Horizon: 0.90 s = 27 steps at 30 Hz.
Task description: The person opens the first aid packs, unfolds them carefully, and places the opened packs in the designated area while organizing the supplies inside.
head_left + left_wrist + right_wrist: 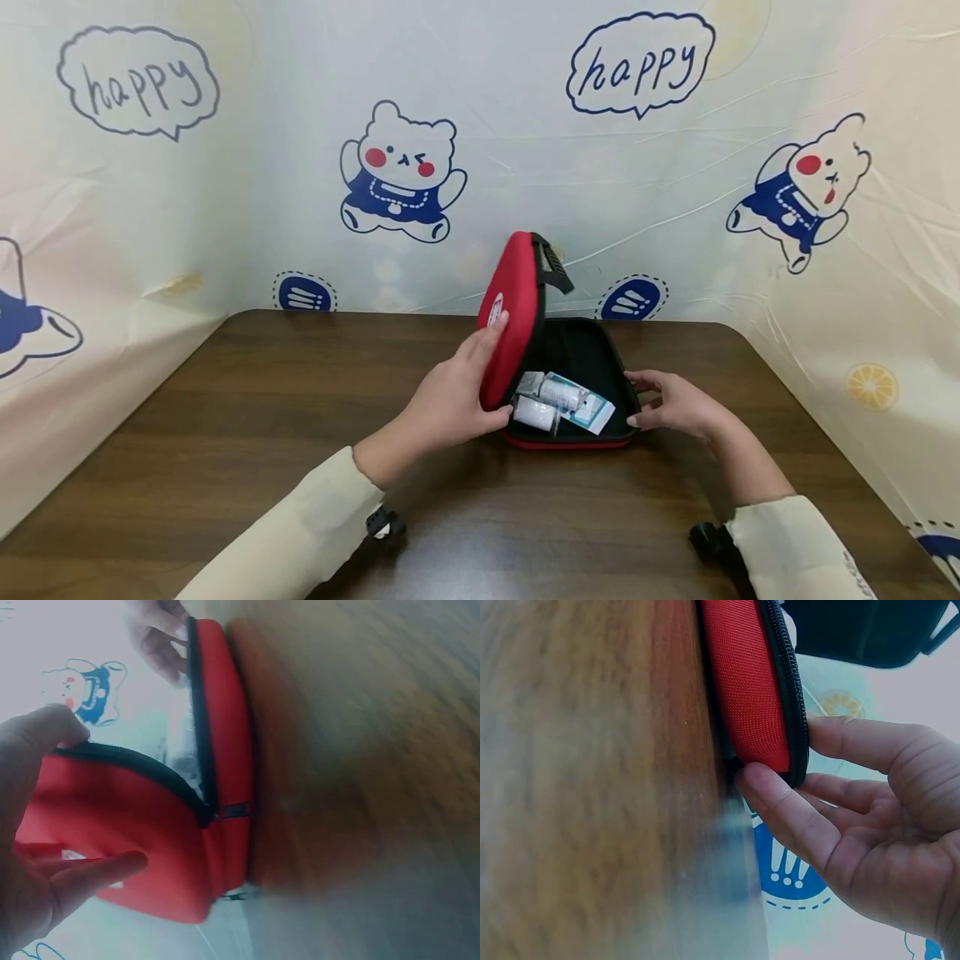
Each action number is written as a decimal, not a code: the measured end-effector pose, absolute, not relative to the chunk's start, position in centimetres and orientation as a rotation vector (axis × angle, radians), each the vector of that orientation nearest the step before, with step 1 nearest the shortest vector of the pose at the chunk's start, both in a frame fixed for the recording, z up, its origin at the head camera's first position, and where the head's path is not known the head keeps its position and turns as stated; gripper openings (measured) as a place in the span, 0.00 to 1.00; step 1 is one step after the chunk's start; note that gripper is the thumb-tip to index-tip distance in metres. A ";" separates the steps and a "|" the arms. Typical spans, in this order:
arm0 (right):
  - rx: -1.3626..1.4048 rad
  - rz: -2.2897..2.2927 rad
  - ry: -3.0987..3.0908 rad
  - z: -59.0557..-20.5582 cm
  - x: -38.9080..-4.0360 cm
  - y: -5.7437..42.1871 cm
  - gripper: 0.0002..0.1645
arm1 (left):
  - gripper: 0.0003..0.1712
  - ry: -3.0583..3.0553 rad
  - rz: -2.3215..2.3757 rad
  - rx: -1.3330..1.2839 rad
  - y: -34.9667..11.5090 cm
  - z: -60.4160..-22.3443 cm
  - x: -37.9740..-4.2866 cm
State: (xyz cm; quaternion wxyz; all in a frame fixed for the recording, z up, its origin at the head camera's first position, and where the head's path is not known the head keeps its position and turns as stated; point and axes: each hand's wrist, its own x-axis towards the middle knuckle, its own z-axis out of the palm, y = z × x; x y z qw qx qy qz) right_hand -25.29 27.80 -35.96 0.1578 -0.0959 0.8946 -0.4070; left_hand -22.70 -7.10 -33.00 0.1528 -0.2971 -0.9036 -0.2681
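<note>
now: lid half raised, both hands on the red case

the red case (558,392) lies on the wooden table (247,417), near the far edge, just in front of the person. its lid (513,312) stands almost upright on the left side, hinged there, with its long axis running away from the person. the left hand (457,392) holds this lid, thumb at the zipper edge and straight fingers flat on the red outside. the right hand (671,402) rests on the right rim of the base, fingers gently bent, thumb under the edge. white bandage rolls (551,400) lie inside, between the two hands. the left hand is the one nearer to the lid.
</note>
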 end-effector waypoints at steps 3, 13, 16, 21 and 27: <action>-0.287 -1.161 2.559 -35.9 -25.2 27.8 0.48 | 0.72 -2.488 -0.858 -0.858 -7.4 -32.5 -22.5; -0.290 -1.127 2.572 -35.7 -25.2 27.7 0.48 | 0.44 -2.185 -1.139 -0.791 -9.2 -31.7 -22.0; -0.294 -1.115 2.579 -35.7 -25.2 27.7 0.48 | 0.26 -2.114 -1.165 -0.772 -10.0 -30.9 -21.6; -0.297 -1.098 2.587 -35.7 -25.2 27.7 0.48 | 0.15 -2.165 -1.193 -0.645 -12.1 -29.9 -21.2; -0.293 -1.101 2.575 -35.6 -25.2 27.8 0.48 | 0.38 -2.401 -1.357 -0.405 -15.6 -29.7 -21.2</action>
